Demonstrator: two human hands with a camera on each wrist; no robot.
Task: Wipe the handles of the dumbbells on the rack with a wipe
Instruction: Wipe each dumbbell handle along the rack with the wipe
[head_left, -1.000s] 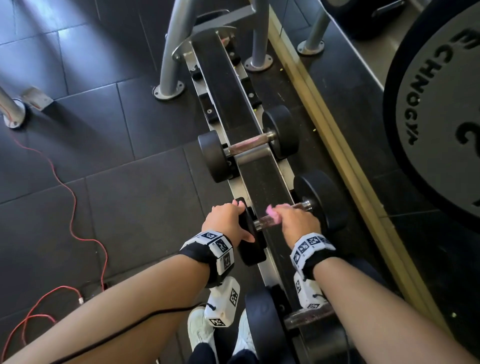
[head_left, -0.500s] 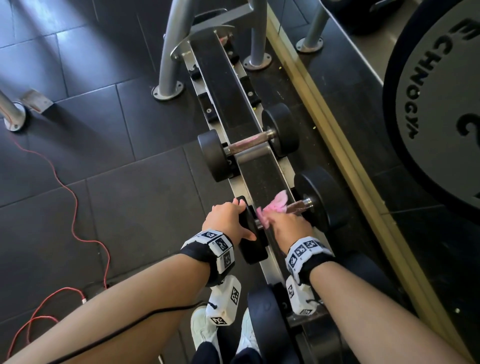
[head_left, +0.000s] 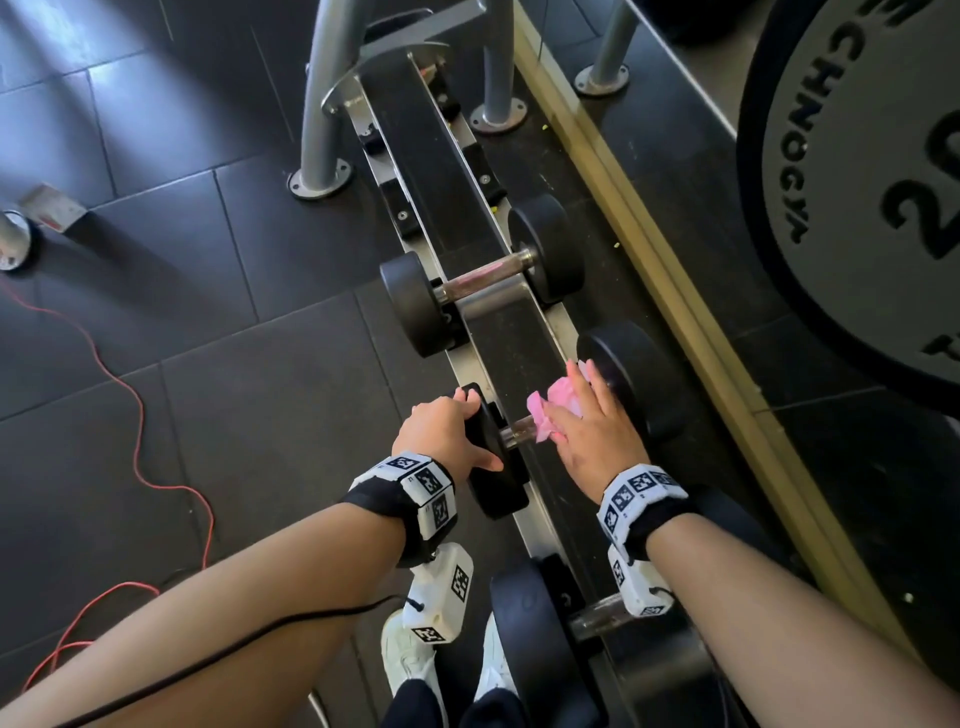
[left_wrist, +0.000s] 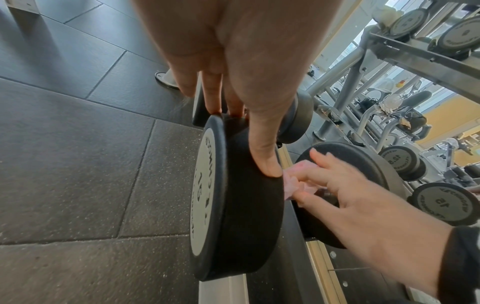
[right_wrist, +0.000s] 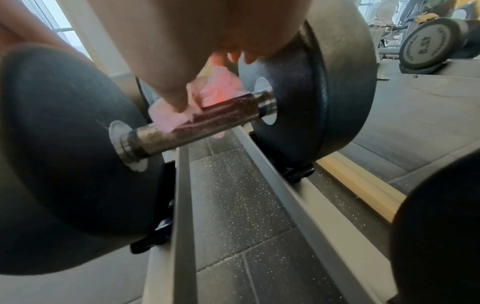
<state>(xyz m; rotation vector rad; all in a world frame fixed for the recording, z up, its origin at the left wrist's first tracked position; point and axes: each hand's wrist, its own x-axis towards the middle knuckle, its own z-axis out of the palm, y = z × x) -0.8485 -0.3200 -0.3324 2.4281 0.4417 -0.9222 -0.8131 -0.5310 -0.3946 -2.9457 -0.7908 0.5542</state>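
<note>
Several black dumbbells lie across a low rack (head_left: 426, 130). My left hand (head_left: 441, 431) grips the left head (head_left: 493, 483) of the middle dumbbell, thumb on its rim (left_wrist: 265, 144). My right hand (head_left: 587, 421) holds a crumpled pink wipe (head_left: 553, 402) on the metal handle (head_left: 514, 434), fingertips reaching to the right head (head_left: 628, 374). In the right wrist view the thumb (right_wrist: 166, 82) presses the wipe (right_wrist: 215, 88) on top of the knurled handle (right_wrist: 182, 131). A farther dumbbell (head_left: 483, 283) and a nearer one (head_left: 535, 634) lie untouched.
A red cable (head_left: 130, 415) snakes over the dark floor tiles at left. A large grey weight plate (head_left: 857, 182) fills the upper right, beyond a yellow strip (head_left: 649, 234). Grey rack posts (head_left: 322, 104) stand at the far end. White shoes (head_left: 410, 665) are below the arms.
My right hand slid the wipe left along the handle, then stretched its fingers toward the right head, the wipe bunching up. The left hand stayed on the left head.
</note>
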